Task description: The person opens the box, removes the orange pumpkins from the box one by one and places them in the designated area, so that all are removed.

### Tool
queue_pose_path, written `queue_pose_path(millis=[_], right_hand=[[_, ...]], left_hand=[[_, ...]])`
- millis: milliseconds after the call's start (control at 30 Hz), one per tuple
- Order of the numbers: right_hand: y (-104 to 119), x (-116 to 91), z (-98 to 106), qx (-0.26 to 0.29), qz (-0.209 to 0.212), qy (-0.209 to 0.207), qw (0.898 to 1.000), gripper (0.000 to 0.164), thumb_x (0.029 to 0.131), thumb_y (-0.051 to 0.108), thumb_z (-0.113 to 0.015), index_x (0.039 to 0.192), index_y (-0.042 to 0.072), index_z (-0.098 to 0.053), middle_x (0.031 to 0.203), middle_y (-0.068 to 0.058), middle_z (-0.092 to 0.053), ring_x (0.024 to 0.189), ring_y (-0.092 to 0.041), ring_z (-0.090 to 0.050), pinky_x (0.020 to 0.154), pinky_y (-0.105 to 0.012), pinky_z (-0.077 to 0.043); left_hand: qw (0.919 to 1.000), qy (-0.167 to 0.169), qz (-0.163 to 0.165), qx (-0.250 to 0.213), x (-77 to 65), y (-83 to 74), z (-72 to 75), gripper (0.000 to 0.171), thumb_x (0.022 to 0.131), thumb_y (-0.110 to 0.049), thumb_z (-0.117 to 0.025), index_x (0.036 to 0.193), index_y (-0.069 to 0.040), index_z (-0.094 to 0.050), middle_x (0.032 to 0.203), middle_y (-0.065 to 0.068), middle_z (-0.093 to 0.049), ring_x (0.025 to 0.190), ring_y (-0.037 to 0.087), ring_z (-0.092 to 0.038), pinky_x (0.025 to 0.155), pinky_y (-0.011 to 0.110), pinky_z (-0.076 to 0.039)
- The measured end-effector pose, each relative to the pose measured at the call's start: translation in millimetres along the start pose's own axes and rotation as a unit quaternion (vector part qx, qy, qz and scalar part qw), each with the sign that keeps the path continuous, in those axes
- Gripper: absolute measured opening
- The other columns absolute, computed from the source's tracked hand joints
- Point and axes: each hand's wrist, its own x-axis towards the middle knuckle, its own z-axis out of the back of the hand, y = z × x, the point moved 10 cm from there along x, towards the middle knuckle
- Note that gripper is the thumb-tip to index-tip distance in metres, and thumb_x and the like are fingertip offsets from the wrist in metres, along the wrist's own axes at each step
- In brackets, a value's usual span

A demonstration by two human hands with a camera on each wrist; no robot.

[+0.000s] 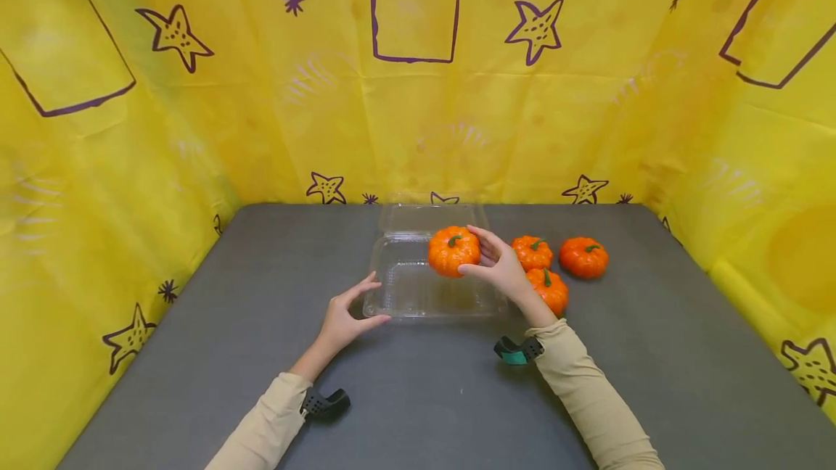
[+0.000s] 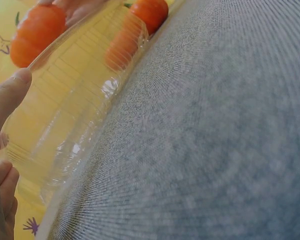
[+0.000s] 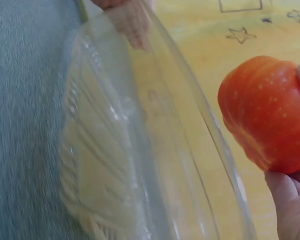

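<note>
An orange toy pumpkin (image 1: 452,252) with a green stem is held above the container by my right hand (image 1: 499,267), thumb at its near side and fingers at its far side. Below it, a clear plastic clamshell container (image 1: 405,296) stands on the table with its lid (image 1: 427,218) folded back behind it. My left hand (image 1: 342,318) is at the container's left front corner, thumb and fingers spread apart. From the left wrist, the thumb (image 2: 15,90) appears against the clear rim. In the right wrist view the held pumpkin (image 3: 265,112) is beside the rim.
Three more toy pumpkins stand right of the container: one at the back (image 1: 532,251), one farther right (image 1: 584,258), and one (image 1: 548,291) partly hidden by my right wrist. The grey tabletop (image 1: 418,397) ends at a yellow patterned cloth (image 1: 418,129) on the back and sides.
</note>
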Motion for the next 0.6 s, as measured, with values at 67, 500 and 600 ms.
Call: queue_pose_path(millis=[67, 500, 600], right_hand=[[0, -4, 11, -0.002, -0.004, -0.009, 1.0, 0.065, 0.073, -0.004, -0.071, 0.13, -0.006, -0.039, 0.131, -0.021, -0.041, 0.114, -0.03, -0.044, 0.088, -0.029, -0.041], [26, -34, 76, -0.06, -0.001, -0.076, 0.995, 0.05, 0.07, -0.012, -0.069, 0.112, -0.013, -0.042, 0.13, -0.026, -0.039, 0.105, -0.008, -0.049, 0.083, -0.02, -0.042], [30, -41, 88, -0.079, 0.0, -0.075, 0.994, 0.047, 0.071, -0.011, -0.069, 0.11, -0.013, -0.041, 0.131, -0.027, -0.038, 0.102, -0.004, -0.049, 0.083, -0.017, -0.041]], left_hand=[[1.0, 0.002, 0.002, -0.002, 0.0, 0.5, -2.9, 0.051, 0.059, -0.001, -0.081, 0.106, 0.004, -0.061, 0.119, 0.027, -0.05, 0.109, 0.038, -0.048, 0.093, 0.019, -0.032], [0.9999, 0.002, -0.006, -0.009, 1.5, 0.3, -4.1, 0.051, 0.059, 0.001, -0.08, 0.106, 0.005, -0.06, 0.12, 0.027, -0.049, 0.109, 0.039, -0.048, 0.092, 0.017, -0.032], [0.9999, -0.003, -0.006, -0.01, -1.1, 0.0, -2.9, 0.051, 0.059, 0.002, -0.08, 0.106, 0.005, -0.06, 0.119, 0.027, -0.049, 0.109, 0.039, -0.048, 0.092, 0.016, -0.031]])
